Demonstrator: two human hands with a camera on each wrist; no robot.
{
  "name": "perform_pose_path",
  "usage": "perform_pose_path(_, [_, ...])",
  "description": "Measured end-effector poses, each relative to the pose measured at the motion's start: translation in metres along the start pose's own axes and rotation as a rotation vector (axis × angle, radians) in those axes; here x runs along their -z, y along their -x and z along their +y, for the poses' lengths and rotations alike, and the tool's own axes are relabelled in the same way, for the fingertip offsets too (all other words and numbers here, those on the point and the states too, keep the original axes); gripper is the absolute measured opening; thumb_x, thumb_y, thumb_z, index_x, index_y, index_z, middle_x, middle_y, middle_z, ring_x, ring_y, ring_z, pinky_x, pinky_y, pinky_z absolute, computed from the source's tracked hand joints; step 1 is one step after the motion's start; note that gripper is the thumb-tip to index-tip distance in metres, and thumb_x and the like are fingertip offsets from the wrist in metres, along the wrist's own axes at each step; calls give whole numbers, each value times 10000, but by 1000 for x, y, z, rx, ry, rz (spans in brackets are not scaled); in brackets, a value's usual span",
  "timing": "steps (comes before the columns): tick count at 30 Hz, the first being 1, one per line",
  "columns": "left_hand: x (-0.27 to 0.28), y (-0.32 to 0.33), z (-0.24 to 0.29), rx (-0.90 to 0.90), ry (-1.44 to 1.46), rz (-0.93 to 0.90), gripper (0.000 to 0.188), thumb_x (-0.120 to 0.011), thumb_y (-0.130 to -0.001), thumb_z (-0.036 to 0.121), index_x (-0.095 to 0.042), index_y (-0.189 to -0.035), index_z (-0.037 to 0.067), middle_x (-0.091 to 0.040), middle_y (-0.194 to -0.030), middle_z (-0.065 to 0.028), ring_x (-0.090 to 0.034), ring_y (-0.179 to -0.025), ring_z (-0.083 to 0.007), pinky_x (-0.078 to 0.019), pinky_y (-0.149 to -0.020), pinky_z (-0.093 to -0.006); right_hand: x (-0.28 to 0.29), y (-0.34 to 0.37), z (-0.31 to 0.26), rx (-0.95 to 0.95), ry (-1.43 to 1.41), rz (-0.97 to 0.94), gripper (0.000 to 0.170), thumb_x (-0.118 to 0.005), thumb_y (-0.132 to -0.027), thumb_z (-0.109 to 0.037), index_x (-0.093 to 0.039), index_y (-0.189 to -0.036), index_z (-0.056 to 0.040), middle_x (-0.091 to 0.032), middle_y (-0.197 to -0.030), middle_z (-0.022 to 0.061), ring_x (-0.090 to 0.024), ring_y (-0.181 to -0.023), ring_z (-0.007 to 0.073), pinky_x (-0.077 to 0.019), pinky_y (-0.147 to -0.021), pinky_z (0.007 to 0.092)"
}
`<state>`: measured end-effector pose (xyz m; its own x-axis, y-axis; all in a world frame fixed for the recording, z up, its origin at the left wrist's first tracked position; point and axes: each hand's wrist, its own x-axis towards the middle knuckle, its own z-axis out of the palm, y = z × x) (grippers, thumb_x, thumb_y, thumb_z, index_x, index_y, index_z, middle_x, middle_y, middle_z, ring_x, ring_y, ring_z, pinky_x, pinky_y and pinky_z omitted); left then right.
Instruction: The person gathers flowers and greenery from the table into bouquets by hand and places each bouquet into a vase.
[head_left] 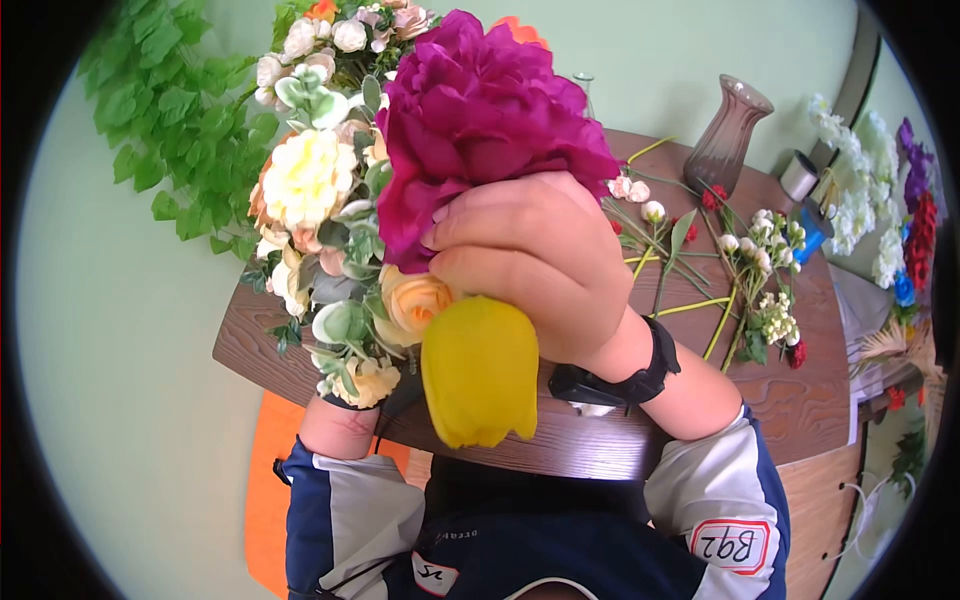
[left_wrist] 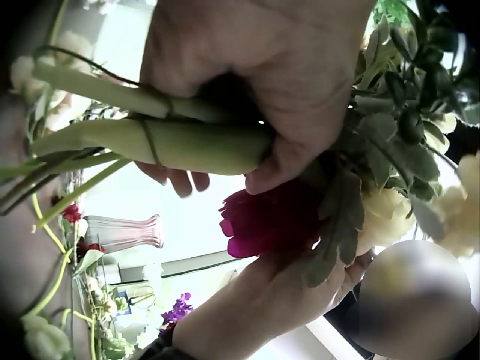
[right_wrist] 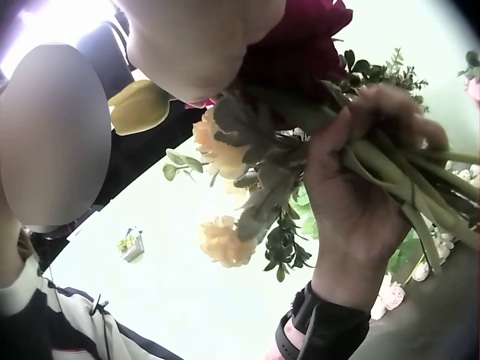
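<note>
A bouquet of cloth flowers fills the upper middle of the head view: a large magenta peony [head_left: 490,110], cream blooms [head_left: 310,170], a peach rose [head_left: 412,303] and a yellow tulip [head_left: 480,372]. My left hand [left_wrist: 262,60] grips the bundled green stems [left_wrist: 195,142] below the blooms; the flowers hide it in the head view. My right hand [head_left: 540,265] lies over the lower side of the peony, its bent fingers holding the petals. The tulip hangs just under that hand. In the right wrist view, the left hand [right_wrist: 352,187] wraps the stems beside grey-green leaves [right_wrist: 266,202].
On the brown table [head_left: 800,400], loose cut stems [head_left: 715,300] lie with white buds and small red flowers. Behind them stand a smoky glass vase [head_left: 728,130] and a silver cylinder [head_left: 798,177]. A green vine [head_left: 180,110] hangs at left, and an orange chair [head_left: 270,490] is below.
</note>
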<state>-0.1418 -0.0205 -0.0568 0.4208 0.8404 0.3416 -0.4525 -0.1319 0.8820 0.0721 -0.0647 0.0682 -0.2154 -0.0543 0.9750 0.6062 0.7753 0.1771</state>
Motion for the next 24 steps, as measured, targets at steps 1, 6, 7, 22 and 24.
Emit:
perform_pose_path(1, [-1,-1,-1,16,12,-18,426,-508,-885,152,-380,-1286,86,-476,-1219,-64,-468,-1119,-182,-375,-950,-280,2,0,3,4,-13,-24,184,-627,-594,-134,-594,-762,-68,-586,-793,46,-596,-736,194,-430,-586,284])
perform_pose_path(6, [-13,-24,-11,92,75,-102,402,-459,-909,183,-375,-1288,81,-469,-1220,-66,-467,-1117,-174,-383,-941,-274,4,1,10,35,55,-51,160,-620,-640,-100,-611,-788,-41,-618,-841,63,-619,-765,208,-456,-599,292])
perform_pose_path(7, [-9,-14,-6,107,88,-119,398,-449,-914,190,-374,-1288,80,-468,-1220,-66,-467,-1117,-173,-384,-939,-273,2,3,12,87,52,-65,154,-616,-655,-91,-616,-797,-33,-624,-860,73,-624,-774,215,-465,-604,300])
perform_pose_path(22, [-30,-86,2,367,210,-241,302,-382,-947,280,-460,-1147,68,-540,-1032,-49,-540,-968,-127,-447,-818,-252,-30,34,-2,-145,-266,-135,240,-613,-709,-25,-622,-945,15,-631,-1042,129,-610,-975,265,-485,-843,374])
perform_pose_path(24, [-29,-92,4,427,388,-229,277,-398,-941,282,-489,-1097,71,-557,-976,-41,-556,-922,-120,-461,-781,-255,-34,38,-3,-134,-333,-174,242,-606,-717,-16,-624,-955,20,-634,-1033,131,-608,-979,266,-481,-862,379])
